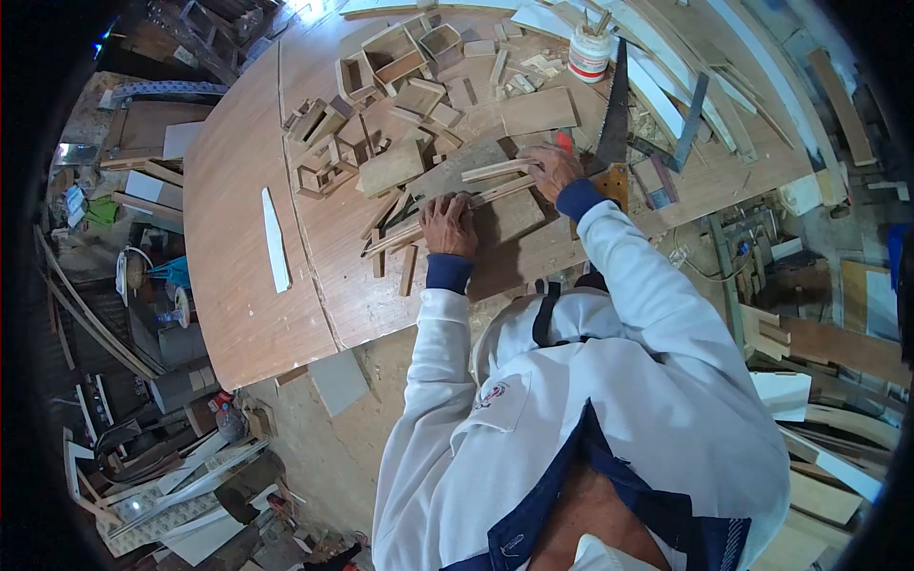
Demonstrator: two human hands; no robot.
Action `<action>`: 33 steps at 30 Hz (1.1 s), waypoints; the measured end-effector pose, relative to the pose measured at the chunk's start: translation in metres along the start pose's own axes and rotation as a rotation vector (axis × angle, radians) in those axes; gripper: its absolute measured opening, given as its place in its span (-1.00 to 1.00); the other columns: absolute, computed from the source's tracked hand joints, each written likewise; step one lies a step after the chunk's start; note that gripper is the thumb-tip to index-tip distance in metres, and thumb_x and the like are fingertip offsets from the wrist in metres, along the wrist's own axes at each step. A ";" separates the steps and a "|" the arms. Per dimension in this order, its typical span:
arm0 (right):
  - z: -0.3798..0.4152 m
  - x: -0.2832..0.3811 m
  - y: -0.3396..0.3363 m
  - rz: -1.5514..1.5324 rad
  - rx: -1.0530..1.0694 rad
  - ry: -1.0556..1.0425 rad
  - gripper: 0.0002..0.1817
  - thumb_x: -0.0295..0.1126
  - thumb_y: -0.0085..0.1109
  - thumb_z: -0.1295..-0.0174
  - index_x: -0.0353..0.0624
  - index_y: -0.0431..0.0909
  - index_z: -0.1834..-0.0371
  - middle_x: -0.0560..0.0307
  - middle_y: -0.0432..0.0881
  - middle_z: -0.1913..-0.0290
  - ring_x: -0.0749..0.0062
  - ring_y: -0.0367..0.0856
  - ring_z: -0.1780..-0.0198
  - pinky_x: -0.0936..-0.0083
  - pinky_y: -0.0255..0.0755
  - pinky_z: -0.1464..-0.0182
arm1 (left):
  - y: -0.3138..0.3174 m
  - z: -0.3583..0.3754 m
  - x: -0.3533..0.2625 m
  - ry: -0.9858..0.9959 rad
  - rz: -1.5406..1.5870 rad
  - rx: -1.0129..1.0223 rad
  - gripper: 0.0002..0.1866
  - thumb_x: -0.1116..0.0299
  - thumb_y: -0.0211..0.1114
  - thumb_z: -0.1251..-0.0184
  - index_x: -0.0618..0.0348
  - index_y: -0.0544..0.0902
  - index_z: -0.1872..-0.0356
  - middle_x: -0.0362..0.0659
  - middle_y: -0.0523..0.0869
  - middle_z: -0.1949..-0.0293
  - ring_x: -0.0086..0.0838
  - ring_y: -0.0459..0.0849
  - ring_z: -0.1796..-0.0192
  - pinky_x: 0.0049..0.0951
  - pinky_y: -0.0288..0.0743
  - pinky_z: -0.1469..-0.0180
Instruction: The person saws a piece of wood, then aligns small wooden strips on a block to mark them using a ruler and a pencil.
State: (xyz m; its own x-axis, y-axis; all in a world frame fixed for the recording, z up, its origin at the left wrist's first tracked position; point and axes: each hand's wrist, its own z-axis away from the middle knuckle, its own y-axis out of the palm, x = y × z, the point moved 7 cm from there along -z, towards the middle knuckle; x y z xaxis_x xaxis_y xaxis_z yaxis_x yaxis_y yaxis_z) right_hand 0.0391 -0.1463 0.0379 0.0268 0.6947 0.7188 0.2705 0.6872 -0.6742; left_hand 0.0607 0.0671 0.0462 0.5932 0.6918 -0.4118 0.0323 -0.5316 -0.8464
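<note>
My left hand [447,226] is closed over a long thin wooden strip [405,236] low on the workbench, its fingers curled down onto the wood. To its right, my right hand [554,171] grips the end of a pale, shorter wooden strip [495,171], which points left. Beneath both hands lies a flat board [509,217]. Two short wooden sticks [408,270] rest just below my left hand. Close beyond my right fingers is a red object [565,141], too small to identify. A handsaw [615,109] with a wooden handle lies right of my right hand.
Small wooden boxes [395,52] and offcuts crowd the far side of the workbench [233,238]. A white tub [589,53] holds sticks. A metal square [690,124] and long strips lie at right. A white tapered piece [275,240] lies left. Scrap wood covers the floor around.
</note>
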 end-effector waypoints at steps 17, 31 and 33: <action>0.005 -0.005 -0.019 -0.175 -0.069 0.246 -0.70 -0.42 0.23 -0.03 -0.16 0.62 0.12 0.02 0.69 0.30 0.33 0.66 0.30 0.45 0.51 0.19 | -0.064 0.006 0.078 -0.364 0.110 -0.256 -0.62 0.61 0.29 0.07 0.22 0.59 0.12 -0.02 0.60 0.27 -0.22 0.61 0.25 -0.28 0.50 0.17; 0.036 -0.031 -0.032 -0.198 -0.269 0.203 -0.81 -0.36 0.11 -0.17 -0.22 0.62 0.26 -0.03 0.66 0.40 0.24 0.64 0.37 0.41 0.49 0.24 | -0.045 -0.040 0.112 -0.294 -0.060 0.109 -0.71 0.47 0.34 0.11 0.18 0.66 0.25 0.03 0.66 0.33 -0.11 0.63 0.23 -0.22 0.50 0.14; 0.041 -0.036 -0.047 -0.082 -0.434 0.148 -0.82 -0.35 0.12 -0.19 -0.23 0.60 0.29 -0.05 0.64 0.39 0.29 0.64 0.35 0.43 0.48 0.24 | -0.038 -0.046 0.101 -0.255 -0.042 0.133 -0.72 0.44 0.34 0.09 0.16 0.65 0.25 0.03 0.65 0.30 -0.10 0.62 0.20 -0.20 0.50 0.12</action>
State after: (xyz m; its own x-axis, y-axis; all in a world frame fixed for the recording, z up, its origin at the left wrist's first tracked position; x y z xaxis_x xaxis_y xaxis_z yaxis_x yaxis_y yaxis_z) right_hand -0.0140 -0.1944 0.0366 0.1168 0.5828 0.8042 0.6541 0.5642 -0.5039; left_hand 0.1566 0.1342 0.0526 0.3720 0.8211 -0.4329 -0.0632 -0.4429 -0.8943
